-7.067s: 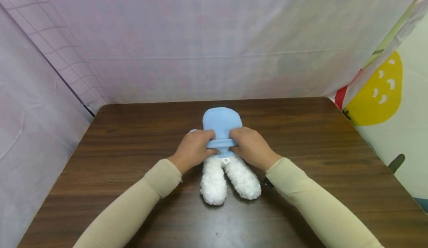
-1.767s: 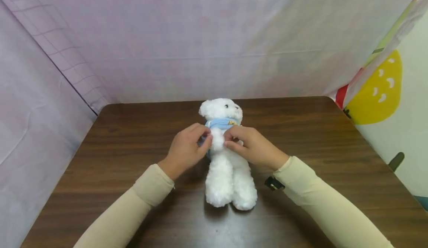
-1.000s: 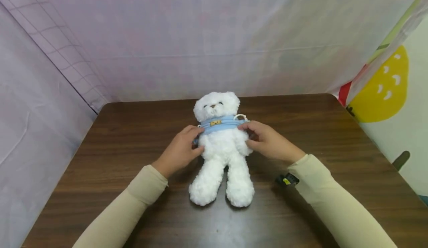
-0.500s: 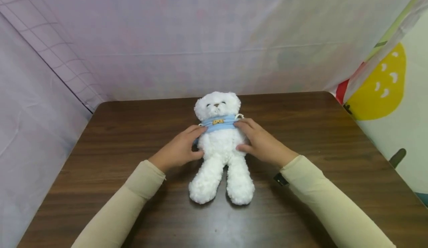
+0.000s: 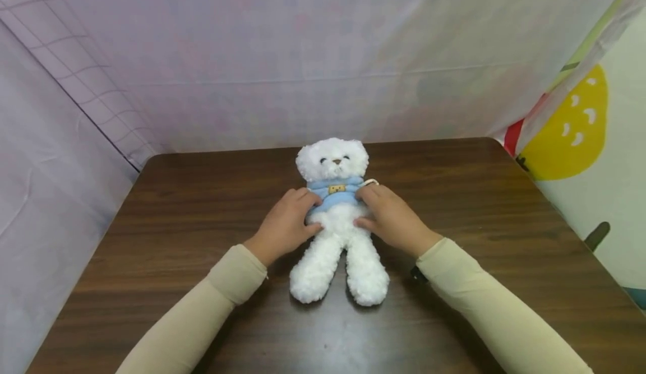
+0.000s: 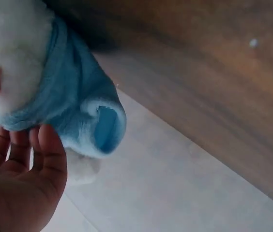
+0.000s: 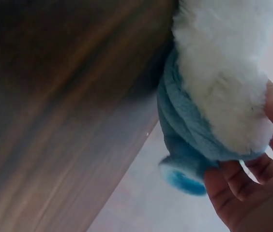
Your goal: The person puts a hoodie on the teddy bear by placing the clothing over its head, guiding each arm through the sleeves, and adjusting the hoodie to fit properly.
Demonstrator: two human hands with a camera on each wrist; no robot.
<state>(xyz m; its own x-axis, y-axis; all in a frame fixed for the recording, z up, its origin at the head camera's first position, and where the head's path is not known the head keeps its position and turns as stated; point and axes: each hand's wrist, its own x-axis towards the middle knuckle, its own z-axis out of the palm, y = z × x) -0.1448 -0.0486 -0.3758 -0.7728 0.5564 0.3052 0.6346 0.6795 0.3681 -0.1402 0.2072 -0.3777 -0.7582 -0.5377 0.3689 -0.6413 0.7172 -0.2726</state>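
A white plush teddy bear (image 5: 337, 164) lies on its back on the brown table, head toward the far edge. Around its upper body sits a small blue shirt (image 5: 333, 199) with a yellow bear-face patch on the chest. My left hand (image 5: 286, 222) grips the shirt's hem at the bear's left-hand side in view, thumb by the belly. On the opposite side my right hand (image 5: 396, 217) grips the hem too, fingertips on the blue cloth. In the left wrist view a hollow sleeve (image 6: 108, 126) sticks out. The right wrist view shows the other sleeve (image 7: 187, 179) hanging beyond the fingers.
The wooden table (image 5: 176, 222) has rounded far corners. A pale fabric curtain (image 5: 282, 60) rises behind it, and another hangs at the left. At the right stands a white panel with a yellow printed shape (image 5: 570, 133). A white loop (image 5: 371, 181) pokes out by the right hand.
Earlier the shirt lay over the head with only the legs showing; then the bear turned face up. Since half a second ago the hands have drawn the hem lower over the belly.
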